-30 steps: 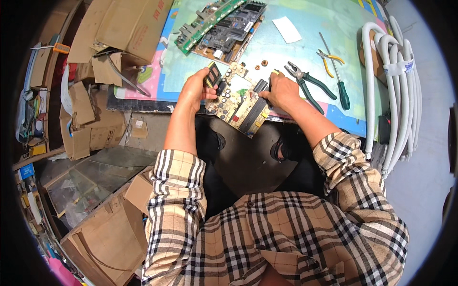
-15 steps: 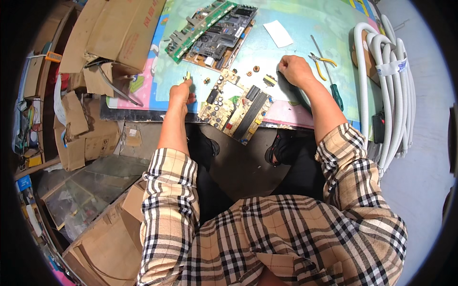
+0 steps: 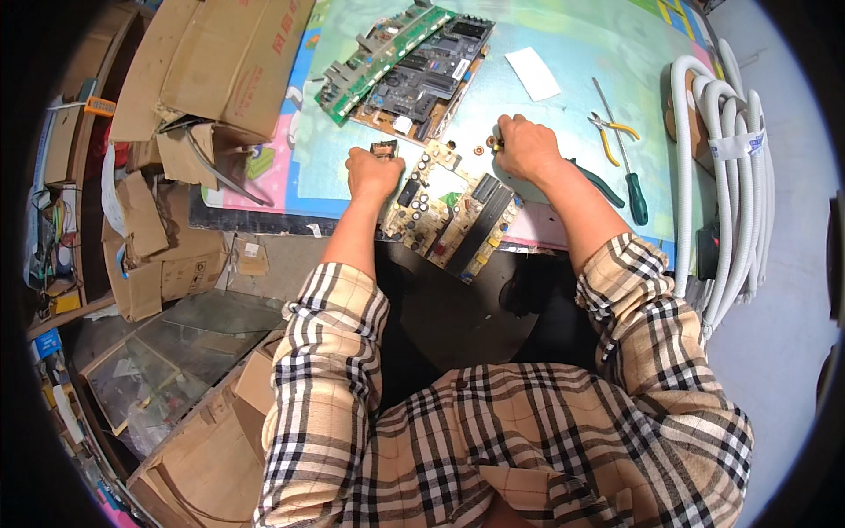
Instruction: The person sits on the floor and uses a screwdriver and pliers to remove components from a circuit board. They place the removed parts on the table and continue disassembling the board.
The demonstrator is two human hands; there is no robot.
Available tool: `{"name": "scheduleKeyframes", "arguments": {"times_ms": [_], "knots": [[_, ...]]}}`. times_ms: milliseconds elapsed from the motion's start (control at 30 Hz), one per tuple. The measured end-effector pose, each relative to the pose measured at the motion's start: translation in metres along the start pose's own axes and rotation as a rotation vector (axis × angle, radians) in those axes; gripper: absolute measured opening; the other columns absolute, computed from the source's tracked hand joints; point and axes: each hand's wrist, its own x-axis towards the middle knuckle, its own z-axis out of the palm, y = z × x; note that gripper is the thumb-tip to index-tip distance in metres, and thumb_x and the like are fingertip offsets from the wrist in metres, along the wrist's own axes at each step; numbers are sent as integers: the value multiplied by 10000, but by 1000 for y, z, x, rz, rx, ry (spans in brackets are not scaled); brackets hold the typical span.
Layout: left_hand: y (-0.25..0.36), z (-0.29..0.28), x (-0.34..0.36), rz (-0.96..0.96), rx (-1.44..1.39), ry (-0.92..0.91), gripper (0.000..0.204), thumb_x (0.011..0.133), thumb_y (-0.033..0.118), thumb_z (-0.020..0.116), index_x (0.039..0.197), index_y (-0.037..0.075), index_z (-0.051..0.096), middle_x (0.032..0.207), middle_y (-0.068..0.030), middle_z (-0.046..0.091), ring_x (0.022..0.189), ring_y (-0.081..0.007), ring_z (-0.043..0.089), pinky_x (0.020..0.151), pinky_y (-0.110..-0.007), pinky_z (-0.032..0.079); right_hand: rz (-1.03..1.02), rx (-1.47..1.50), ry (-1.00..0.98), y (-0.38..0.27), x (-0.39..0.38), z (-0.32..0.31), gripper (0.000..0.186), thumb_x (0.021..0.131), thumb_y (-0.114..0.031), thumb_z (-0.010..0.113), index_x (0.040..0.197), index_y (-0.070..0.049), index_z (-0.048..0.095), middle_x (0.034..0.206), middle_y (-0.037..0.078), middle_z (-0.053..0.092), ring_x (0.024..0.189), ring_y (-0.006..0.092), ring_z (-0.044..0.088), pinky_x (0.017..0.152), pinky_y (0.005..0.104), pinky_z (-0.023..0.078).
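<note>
My left hand is closed on a small dark transformer with copper-coloured sides, just left of the tan circuit board. My right hand has its fingers closed round a small black-and-yellow transformer, which they mostly hide. Two small copper coils lie by those fingertips, the nearer being a ring-shaped coil. Between my hands the tan circuit board overhangs the table's near edge, with a long dark heat sink and several capacitors on it.
Farther back, a green circuit board rests on a dark board. To the right lie a white card, yellow-handled pliers, a green screwdriver and a coil of white corrugated hose. Cardboard boxes stand at the left.
My left hand has moved right, and the dark transformer is now in its fingers. My right hand has come left and down onto the black-and-yellow transformer. The whole view has shifted slightly.
</note>
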Motion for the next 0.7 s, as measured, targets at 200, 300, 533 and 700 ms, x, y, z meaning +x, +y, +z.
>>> {"name": "scheduleKeyframes", "arguments": {"times_ms": [200,300,533,700], "knots": [[35,-1,-18,-26,60,11,629,679,240,779,1146,-52,474,1161,-188,601,1101,-309,594,949,-384,479,-96,47,48,-10,17,18,304,843,-146,610,1143,-102,587,1118,178,575,958,344,652,808,411,539],[26,8,-9,15,40,59,535,681,180,762,1094,-28,491,1075,-140,659,1045,-293,630,920,-369,493,-172,113,-7,-10,24,19,294,843,-244,665,1114,-141,617,1117,192,558,932,344,649,820,425,537],[27,6,-11,14,-26,126,473,689,122,729,1066,-28,486,997,-117,702,945,-292,676,872,-359,512,-341,169,60,-12,30,21,368,854,-158,631,1217,-217,621,1160,142,562,987,317,644,843,410,534],[43,0,-24,2,33,114,442,724,98,696,1082,-37,474,1035,-124,706,990,-308,669,885,-369,506,-430,124,86,-17,36,20,431,833,-84,619,1224,-261,651,1261,118,553,1041,292,635,859,389,534]]}}
